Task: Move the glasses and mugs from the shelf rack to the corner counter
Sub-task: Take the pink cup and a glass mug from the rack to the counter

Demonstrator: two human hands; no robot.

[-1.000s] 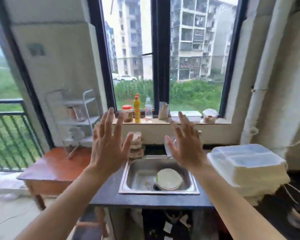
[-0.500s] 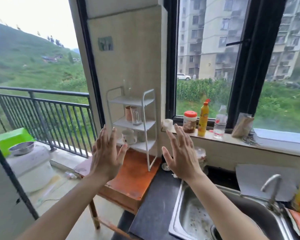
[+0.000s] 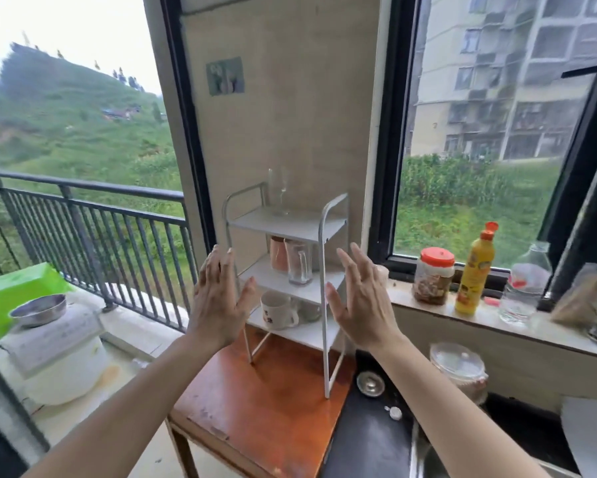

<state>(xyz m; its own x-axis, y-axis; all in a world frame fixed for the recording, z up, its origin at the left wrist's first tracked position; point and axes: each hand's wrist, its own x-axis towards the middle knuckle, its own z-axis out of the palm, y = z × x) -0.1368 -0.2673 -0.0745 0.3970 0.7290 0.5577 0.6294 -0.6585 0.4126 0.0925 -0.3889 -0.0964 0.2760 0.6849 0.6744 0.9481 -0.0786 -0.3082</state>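
Note:
A white three-tier shelf rack point(image 3: 324, 236) stands on a wooden table point(image 3: 266, 408). A clear stemmed glass point(image 3: 279, 191) is on its top tier. The middle tier holds a copper-coloured cup point(image 3: 278, 254) and a clear glass mug point(image 3: 298, 267). On the bottom tier sit a white mug point(image 3: 277, 310) and a second mug point(image 3: 310, 310) partly hidden behind it. My left hand point(image 3: 217, 301) and my right hand point(image 3: 362, 301) are raised in front of the rack, fingers spread, holding nothing, one on each side.
The dark counter point(image 3: 366, 439) adjoins the table on the right, with a small metal dish point(image 3: 370, 383) and a covered container point(image 3: 459, 370). The windowsill holds a red-lidded jar point(image 3: 433, 276), a yellow bottle point(image 3: 473, 270) and a plastic bottle point(image 3: 526, 284). A balcony railing point(image 3: 83, 229) is left.
The view has swung left from the sink and moved closer to the rack. Both hands stay raised and open in front of me.

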